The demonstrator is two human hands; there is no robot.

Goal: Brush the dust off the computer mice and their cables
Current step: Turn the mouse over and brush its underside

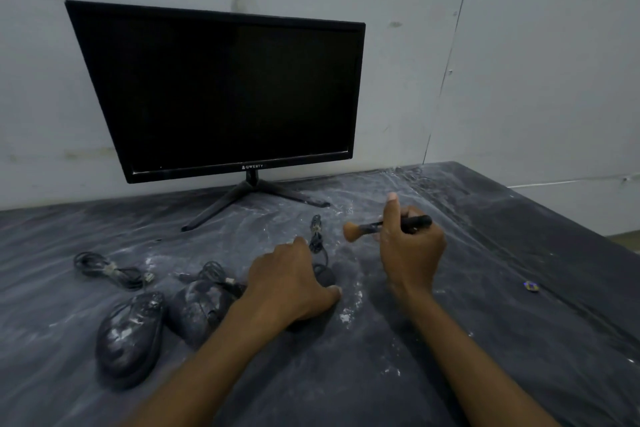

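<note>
While left hand (pixel 291 282) cups mouse (pixel 323 277), right hand (pixel 410 246) grips brush (pixel 384 227) above table.

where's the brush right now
In the head view, right of centre: the right hand grips the brush above the table, in front of the monitor stand.

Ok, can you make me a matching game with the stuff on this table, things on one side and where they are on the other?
Things:
1. brush
2. monitor
3. third mouse
4. leftmost mouse

Places:
A. under the left hand
B. at the near left of the table, dusty
C. gripped in the right hand
D. at the back, by the wall

Pairs: 1-C, 2-D, 3-A, 4-B
</note>
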